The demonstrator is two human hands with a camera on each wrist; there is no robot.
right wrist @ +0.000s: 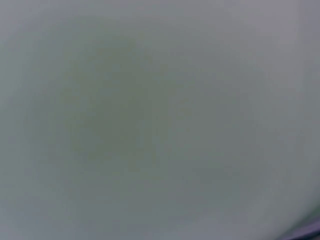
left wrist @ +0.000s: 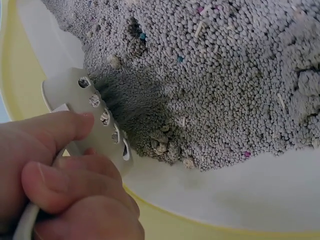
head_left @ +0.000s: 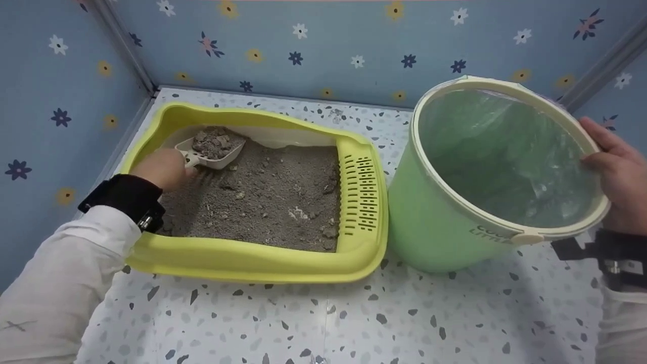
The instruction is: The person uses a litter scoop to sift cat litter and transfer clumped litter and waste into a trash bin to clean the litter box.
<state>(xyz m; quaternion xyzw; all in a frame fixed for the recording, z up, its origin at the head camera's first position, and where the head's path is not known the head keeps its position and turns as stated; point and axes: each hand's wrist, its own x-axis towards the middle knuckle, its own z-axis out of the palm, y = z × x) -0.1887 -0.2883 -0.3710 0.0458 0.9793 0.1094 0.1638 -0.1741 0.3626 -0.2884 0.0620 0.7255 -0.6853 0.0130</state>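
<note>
My left hand (head_left: 164,169) grips the handle of a white litter scoop (head_left: 222,161) at the left end of a yellow litter box (head_left: 242,260). Clumps and grey litter (head_left: 215,141) fill the scoop. In the left wrist view, fingers (left wrist: 65,125) curl round the handle, and the scoop's slotted edge (left wrist: 105,117) is against the litter (left wrist: 215,95). On the right, my right hand (head_left: 616,172) holds the rim of a green bin (head_left: 440,227), thumb and fingers on either side. The bin leans toward that hand and has a clear liner. The right wrist view is too blurred to read.
The box's right end has a slotted yellow ledge (head_left: 361,194), close beside the bin. Blue flowered panels (head_left: 328,45) stand behind and at both sides. A white speckled floor (head_left: 283,323) lies under everything.
</note>
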